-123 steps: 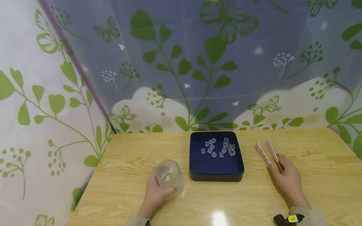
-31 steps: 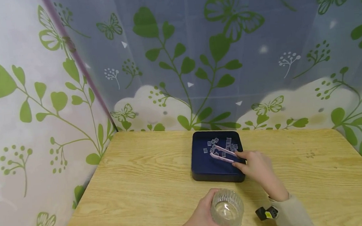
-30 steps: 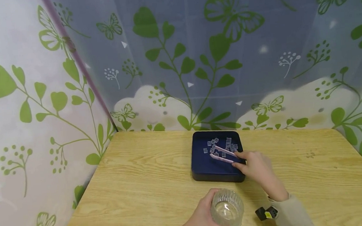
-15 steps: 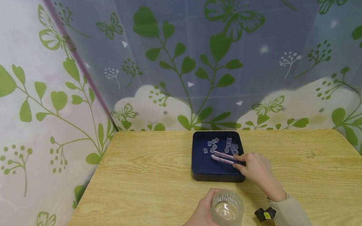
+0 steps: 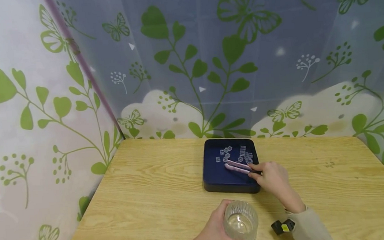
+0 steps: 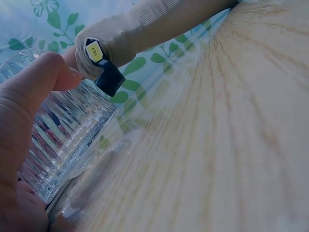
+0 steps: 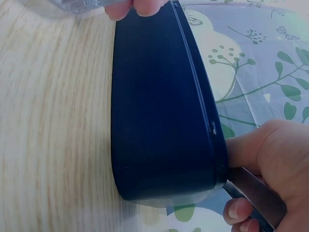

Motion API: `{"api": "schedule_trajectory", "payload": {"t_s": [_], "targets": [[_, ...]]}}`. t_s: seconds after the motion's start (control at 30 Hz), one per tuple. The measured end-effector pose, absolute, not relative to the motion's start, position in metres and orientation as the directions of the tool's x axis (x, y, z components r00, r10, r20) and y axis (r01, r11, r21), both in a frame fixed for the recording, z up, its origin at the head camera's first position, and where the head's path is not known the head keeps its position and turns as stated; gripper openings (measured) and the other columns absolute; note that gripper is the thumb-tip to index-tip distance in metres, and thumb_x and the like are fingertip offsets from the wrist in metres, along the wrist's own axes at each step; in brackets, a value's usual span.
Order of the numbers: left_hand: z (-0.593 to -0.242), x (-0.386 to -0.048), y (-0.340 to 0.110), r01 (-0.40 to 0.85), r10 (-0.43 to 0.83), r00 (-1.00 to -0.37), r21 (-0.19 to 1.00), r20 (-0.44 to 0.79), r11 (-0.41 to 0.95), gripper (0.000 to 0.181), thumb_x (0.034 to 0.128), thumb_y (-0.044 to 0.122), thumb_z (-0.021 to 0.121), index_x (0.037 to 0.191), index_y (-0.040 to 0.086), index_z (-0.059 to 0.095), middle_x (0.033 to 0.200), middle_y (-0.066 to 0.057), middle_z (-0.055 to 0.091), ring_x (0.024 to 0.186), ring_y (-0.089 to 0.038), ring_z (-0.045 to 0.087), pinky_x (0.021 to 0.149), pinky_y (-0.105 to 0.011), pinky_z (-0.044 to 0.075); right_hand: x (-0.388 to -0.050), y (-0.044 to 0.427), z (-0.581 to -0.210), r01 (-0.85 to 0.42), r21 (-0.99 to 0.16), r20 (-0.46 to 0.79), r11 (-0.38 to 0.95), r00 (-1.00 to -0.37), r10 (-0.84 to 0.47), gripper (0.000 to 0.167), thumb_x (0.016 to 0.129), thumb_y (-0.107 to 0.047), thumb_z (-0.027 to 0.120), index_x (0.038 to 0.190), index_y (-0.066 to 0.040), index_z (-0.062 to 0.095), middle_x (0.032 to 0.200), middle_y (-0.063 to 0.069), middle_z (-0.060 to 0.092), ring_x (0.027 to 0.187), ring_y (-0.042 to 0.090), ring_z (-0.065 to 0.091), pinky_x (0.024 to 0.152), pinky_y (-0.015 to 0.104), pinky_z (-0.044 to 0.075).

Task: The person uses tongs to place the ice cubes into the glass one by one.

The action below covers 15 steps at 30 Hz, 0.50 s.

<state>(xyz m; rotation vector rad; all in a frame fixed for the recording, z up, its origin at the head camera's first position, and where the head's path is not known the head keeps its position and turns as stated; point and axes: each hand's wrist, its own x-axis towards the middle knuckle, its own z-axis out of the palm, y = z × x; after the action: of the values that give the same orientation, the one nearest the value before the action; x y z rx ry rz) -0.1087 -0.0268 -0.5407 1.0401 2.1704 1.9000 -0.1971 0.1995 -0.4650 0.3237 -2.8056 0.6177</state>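
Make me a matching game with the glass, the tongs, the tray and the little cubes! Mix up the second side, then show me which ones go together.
Things:
1. glass
2. tongs
3. tray
4. little cubes

Clues:
A. dark blue
B. see-through, lying inside the tray
C. round, with ridged sides
D. pink at the tips

Right pairs: 1-C, 2-D, 3-A, 4-B

Place: indoors, screened off, room type unclear
Behind: blue-grey, green-leaf-printed hanging sheet (image 5: 205, 60)
Left: whitish, green-leaf-printed hanging sheet (image 5: 11, 134)
Below: yellowish wood-grain tabletop (image 5: 143, 185)
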Motion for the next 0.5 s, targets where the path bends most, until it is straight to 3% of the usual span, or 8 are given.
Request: {"api": "schedule_trajectory", "payload": {"t_s": [0.27, 0.5], "targets": [[-0.539, -0.108, -0.027, 0.419, 0.531, -0.77, 0.908, 0.353, 0.004, 0.088, 0.0589, 0.0, 0.092, 0.131, 0.013, 0.044, 0.126, -0.005, 0.06, 0.11, -0.018, 0.061, 0.093, -0.033, 0.053, -0.196, 0.204, -0.46, -0.284, -0.417, 0.262, 0.864, -0.947, -0.185, 0.031, 0.081, -0.022, 0.081, 0.11, -0.012, 0.077, 0.083, 0.011, 0.074, 0.046, 0.012, 0.034, 0.042, 0.029, 0.024], [-0.539, -0.107, -0.028, 0.402, 0.534, -0.775, 0.916, 0.339, 0.002, 0.088, 0.0591, 0.0, 0.091, 0.132, 0.013, 0.043, 0.126, -0.005, 0.059, 0.11, -0.018, 0.06, 0.092, -0.033, 0.053, -0.189, 0.214, -0.447, -0.319, -0.456, 0.263, 0.831, -0.94, -0.216, 0.03, 0.082, -0.02, 0.079, 0.11, -0.007, 0.076, 0.098, 0.016, 0.074, 0.046, 0.011, 0.032, 0.043, 0.028, 0.024]]}}
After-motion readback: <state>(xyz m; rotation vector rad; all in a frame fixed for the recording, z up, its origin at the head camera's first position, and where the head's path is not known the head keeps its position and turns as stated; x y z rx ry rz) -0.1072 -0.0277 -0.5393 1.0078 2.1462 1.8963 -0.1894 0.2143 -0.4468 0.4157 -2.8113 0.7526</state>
